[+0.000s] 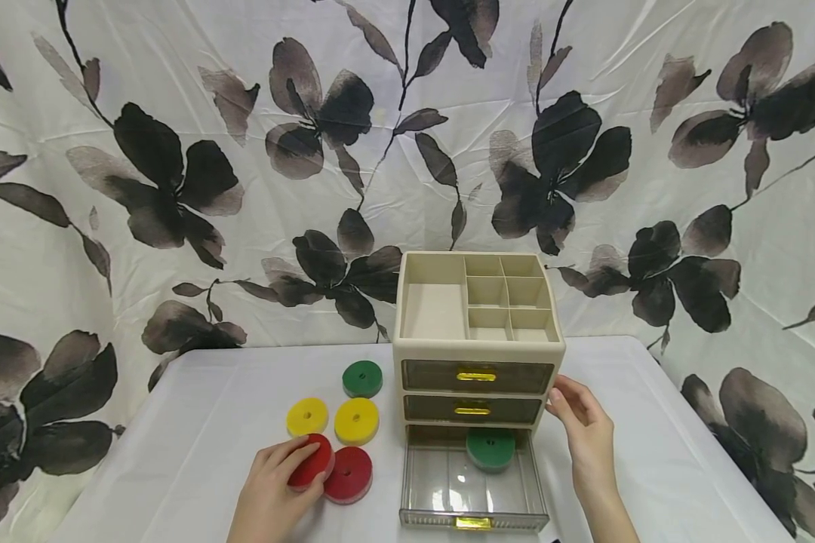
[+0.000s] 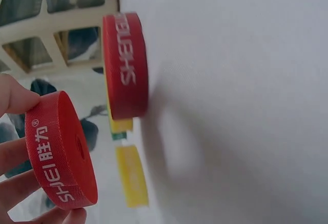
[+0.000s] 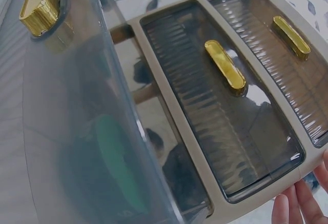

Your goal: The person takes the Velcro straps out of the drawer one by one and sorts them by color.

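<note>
My left hand (image 1: 276,486) grips a red tape roll (image 2: 59,149) between thumb and fingers, lifted off the table in the left wrist view. Close beside it, a second red tape roll (image 1: 349,475) rests on the table. My right hand (image 1: 586,430) touches the right side of the cream drawer organizer (image 1: 478,348), its fingers at the edge. The organizer's bottom drawer (image 1: 441,483) is pulled out, with a green tape roll (image 1: 490,449) lying toward its back. Both upper drawers are closed, with gold handles (image 3: 225,65).
Behind the red rolls lie two yellow tape rolls (image 1: 356,421) and another green tape roll (image 1: 363,378). The organizer's top has several compartments. A white cloth covers the table (image 1: 197,422), and a floral curtain (image 1: 231,188) hangs behind it.
</note>
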`<action>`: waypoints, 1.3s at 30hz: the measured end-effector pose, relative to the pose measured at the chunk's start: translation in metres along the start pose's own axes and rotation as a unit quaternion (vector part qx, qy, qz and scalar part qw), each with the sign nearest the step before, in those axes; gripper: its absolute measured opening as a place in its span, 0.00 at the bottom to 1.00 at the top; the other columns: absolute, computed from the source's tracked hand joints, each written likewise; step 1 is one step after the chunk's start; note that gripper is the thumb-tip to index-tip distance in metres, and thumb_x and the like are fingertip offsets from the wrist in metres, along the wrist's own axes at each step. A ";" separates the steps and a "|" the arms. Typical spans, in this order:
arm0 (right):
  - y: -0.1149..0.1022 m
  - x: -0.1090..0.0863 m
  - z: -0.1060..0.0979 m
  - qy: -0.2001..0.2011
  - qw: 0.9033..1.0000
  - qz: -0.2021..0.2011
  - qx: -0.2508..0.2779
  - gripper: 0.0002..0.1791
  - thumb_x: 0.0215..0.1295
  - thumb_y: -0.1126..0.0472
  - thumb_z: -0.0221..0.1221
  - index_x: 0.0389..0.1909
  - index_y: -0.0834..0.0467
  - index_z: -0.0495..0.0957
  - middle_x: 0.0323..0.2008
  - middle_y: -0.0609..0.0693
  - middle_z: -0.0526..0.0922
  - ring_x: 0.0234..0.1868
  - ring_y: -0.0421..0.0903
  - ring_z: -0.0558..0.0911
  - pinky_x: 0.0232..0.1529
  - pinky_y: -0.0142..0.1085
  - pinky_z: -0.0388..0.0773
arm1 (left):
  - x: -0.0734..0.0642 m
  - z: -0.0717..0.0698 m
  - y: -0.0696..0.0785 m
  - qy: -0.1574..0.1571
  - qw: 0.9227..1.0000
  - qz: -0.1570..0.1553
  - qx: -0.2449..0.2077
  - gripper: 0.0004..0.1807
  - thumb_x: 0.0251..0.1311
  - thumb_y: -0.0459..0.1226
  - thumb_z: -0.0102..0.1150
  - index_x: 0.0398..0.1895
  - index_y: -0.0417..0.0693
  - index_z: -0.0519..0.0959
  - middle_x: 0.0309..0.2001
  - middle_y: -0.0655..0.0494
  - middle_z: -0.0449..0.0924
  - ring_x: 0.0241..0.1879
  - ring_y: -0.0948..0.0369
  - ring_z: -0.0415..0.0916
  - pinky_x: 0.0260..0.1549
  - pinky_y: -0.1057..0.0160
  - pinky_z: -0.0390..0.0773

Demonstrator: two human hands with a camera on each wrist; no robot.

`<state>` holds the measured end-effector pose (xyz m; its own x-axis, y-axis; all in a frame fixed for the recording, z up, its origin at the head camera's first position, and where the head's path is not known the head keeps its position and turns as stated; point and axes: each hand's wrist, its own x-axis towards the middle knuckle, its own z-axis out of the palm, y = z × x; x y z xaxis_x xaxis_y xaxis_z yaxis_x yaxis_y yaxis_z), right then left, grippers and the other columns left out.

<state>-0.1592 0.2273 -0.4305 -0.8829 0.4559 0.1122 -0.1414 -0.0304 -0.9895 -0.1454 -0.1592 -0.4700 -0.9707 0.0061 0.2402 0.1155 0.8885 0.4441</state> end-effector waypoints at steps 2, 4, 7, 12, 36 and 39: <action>0.000 0.000 0.000 0.000 1.000 -0.001 0.000 0.17 0.67 0.59 0.58 0.53 0.63 0.75 0.39 0.36 0.82 0.41 0.31 0.81 0.44 0.25 0.79 | 0.001 -0.001 -0.004 -0.014 1.000 -0.014 0.001 0.25 0.50 0.46 0.69 0.53 0.51 0.81 0.58 0.52 0.76 0.56 0.50 0.67 0.46 0.50 0.83; 0.000 0.000 0.000 0.001 1.000 -0.002 0.000 0.17 0.67 0.59 0.58 0.53 0.63 0.75 0.39 0.36 0.82 0.41 0.31 0.81 0.45 0.26 0.79 | 0.001 -0.002 -0.007 -0.023 0.999 -0.023 0.002 0.26 0.51 0.46 0.69 0.54 0.50 0.80 0.59 0.51 0.75 0.57 0.50 0.66 0.47 0.49 0.82; 0.000 0.000 0.000 0.000 1.000 -0.001 -0.002 0.17 0.67 0.59 0.58 0.53 0.63 0.75 0.39 0.37 0.82 0.41 0.31 0.81 0.45 0.26 0.79 | 0.004 -0.001 -0.013 -0.029 0.999 -0.028 0.004 0.26 0.51 0.46 0.68 0.54 0.49 0.80 0.59 0.51 0.75 0.57 0.50 0.66 0.49 0.49 0.81; 0.000 0.000 0.000 -0.001 1.000 0.001 -0.003 0.17 0.67 0.59 0.58 0.53 0.62 0.75 0.40 0.36 0.82 0.41 0.31 0.81 0.45 0.26 0.79 | 0.007 0.003 -0.022 -0.041 0.998 -0.043 0.011 0.26 0.51 0.46 0.68 0.54 0.47 0.80 0.58 0.49 0.75 0.56 0.49 0.67 0.50 0.49 0.80; 0.000 -0.001 0.000 -0.002 1.000 0.001 -0.007 0.18 0.67 0.59 0.58 0.54 0.63 0.75 0.40 0.37 0.82 0.42 0.31 0.81 0.46 0.26 0.79 | 0.019 0.004 -0.033 -0.101 0.992 -0.073 0.031 0.31 0.48 0.46 0.72 0.56 0.44 0.78 0.56 0.46 0.75 0.51 0.49 0.68 0.46 0.46 0.81; 0.000 -0.001 0.000 -0.001 1.000 0.002 -0.007 0.18 0.67 0.59 0.58 0.54 0.63 0.75 0.40 0.36 0.82 0.42 0.31 0.81 0.46 0.26 0.79 | 0.020 0.005 -0.033 -0.110 0.990 -0.075 0.036 0.33 0.46 0.47 0.73 0.56 0.44 0.77 0.56 0.45 0.75 0.50 0.49 0.68 0.45 0.47 0.82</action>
<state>-0.1585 0.2274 -0.4308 -0.8848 0.4535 0.1076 -0.1308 -0.0202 -0.9912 -0.1698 -0.1863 -0.4838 -0.9992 -0.0352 -0.0208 -0.0406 0.9177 0.3953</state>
